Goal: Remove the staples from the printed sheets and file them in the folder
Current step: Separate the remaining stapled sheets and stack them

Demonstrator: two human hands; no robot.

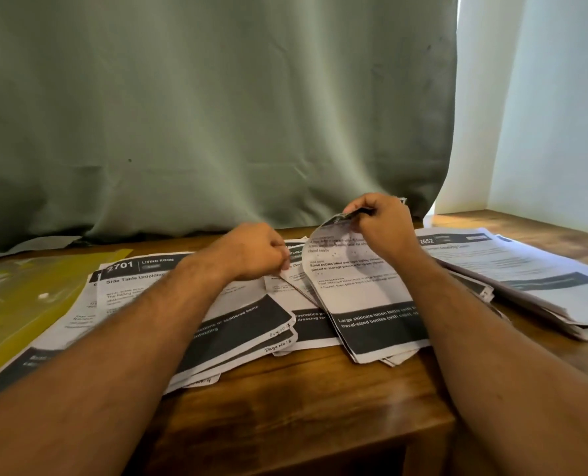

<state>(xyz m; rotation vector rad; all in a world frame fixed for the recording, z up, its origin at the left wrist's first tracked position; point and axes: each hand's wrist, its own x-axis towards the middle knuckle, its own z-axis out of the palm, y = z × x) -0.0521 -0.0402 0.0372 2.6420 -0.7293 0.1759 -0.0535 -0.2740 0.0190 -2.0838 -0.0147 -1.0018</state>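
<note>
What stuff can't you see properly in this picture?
Head view only:
- The staple: too small, hidden behind the right hand pinching the curled top corner of the lifted printed sheet.
- What the left hand grips: hidden by its own curled fingers.
- The translucent yellow plastic folder: cut off by the left edge.
- The white paper stack at right: print blurred, cut off by the right edge.

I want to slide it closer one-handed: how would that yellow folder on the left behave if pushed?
The yellow folder looks thin, glossy plastic, so it would probably slide easily on the wooden table and flex rather than stay stiff. Printed sheets overlap its edge and may shift along.
</note>
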